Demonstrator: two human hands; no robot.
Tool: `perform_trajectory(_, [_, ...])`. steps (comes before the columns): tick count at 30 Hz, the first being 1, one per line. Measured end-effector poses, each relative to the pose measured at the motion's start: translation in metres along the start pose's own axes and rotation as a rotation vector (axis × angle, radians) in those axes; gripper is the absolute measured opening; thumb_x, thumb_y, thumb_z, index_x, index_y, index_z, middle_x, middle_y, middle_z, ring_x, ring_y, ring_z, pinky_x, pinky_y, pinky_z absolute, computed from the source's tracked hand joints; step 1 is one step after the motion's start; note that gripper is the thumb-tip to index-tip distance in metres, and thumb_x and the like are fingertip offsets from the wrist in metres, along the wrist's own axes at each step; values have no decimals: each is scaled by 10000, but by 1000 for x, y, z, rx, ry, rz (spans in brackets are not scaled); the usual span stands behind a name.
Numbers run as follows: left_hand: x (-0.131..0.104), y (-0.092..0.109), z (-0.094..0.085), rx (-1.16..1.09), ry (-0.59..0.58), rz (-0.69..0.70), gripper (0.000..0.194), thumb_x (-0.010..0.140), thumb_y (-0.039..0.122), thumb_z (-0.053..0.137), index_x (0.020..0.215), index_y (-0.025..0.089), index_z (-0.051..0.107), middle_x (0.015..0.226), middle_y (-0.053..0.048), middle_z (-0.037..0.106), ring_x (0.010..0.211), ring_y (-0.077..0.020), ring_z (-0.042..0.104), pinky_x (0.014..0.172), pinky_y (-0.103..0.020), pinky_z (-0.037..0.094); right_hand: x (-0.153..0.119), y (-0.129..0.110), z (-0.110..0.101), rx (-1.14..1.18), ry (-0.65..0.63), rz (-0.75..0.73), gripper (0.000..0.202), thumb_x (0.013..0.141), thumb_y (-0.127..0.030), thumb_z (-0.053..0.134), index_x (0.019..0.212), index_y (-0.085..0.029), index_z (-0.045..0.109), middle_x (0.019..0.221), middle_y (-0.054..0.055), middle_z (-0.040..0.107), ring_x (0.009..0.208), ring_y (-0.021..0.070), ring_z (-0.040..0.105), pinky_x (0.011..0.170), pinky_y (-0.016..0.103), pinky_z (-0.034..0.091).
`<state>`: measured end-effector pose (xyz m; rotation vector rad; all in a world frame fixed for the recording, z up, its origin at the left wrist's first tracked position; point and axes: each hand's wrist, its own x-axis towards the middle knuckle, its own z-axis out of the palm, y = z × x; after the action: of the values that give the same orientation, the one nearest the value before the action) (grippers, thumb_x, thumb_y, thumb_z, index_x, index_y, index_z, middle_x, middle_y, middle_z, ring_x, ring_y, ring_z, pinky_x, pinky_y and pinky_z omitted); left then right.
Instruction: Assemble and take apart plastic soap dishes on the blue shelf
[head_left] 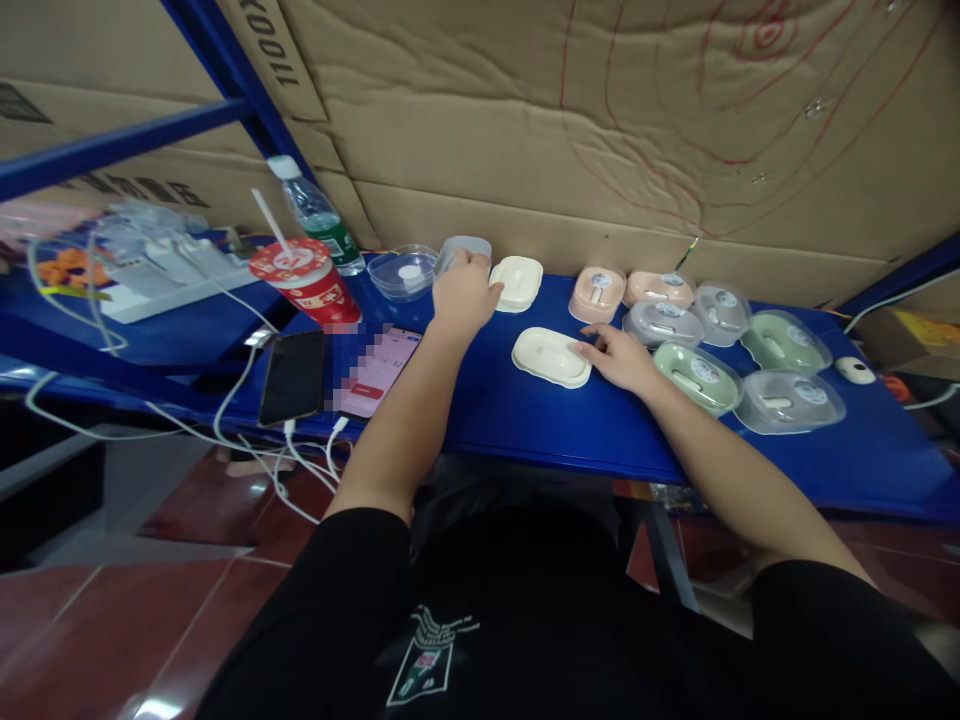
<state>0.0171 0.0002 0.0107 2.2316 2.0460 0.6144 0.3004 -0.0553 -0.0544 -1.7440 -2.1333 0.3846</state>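
My left hand (466,292) reaches to the back of the blue table, its fingers curled over a clear plastic cover (452,250). Right beside that hand lies a cream oval plastic tray (519,284). A second cream oval tray (551,357) lies flat nearer the front edge. My right hand (621,358) has thumb and fingers at the right end of this nearer tray, gripping its rim. Another clear plastic cover (405,273) with a white round label sits left of my left hand.
Lidded boxes in peach (597,292), grey (790,401) and green (697,378) are grouped at the right, by a small white round object (855,370). To the left stand a red cup (319,290), a water bottle (322,215) and two phones (292,378) with white cables. Cardboard (487,130) walls the back.
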Motion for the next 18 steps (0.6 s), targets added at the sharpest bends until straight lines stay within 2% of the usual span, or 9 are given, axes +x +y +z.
perform_trajectory(4, [10,-19,0,76,-83,-86,425,981,306,676,1387,184,693,1529,-214,575,1306,-393,683,1115,-513,553,0,-1,-2,-3,3,36,477,1021,-533,647,1336,-184,728,946,91,815,905,289,765,752,365,516])
perform_trajectory(8, [14,-25,2,69,-69,-120,425,955,287,706,1370,198,686,1532,-205,564,1269,-387,704,1113,-509,555,2,3,-4,-9,26,83,466,1005,-544,643,1294,-192,742,969,93,817,899,291,760,732,368,512])
perform_trajectory(13, [15,-23,0,-49,102,-126,442,974,307,675,1407,236,627,1550,-187,537,1254,-375,695,1092,-516,565,2,8,-5,20,43,91,509,989,-578,637,1308,-191,724,969,98,814,902,300,757,750,387,523])
perform_trajectory(18, [11,-18,-3,-275,315,100,429,1011,445,675,1400,269,626,1495,-155,572,1371,-355,609,1113,-459,531,-1,6,-5,127,167,28,672,975,-616,641,1485,-181,580,1001,97,808,922,321,754,850,457,574])
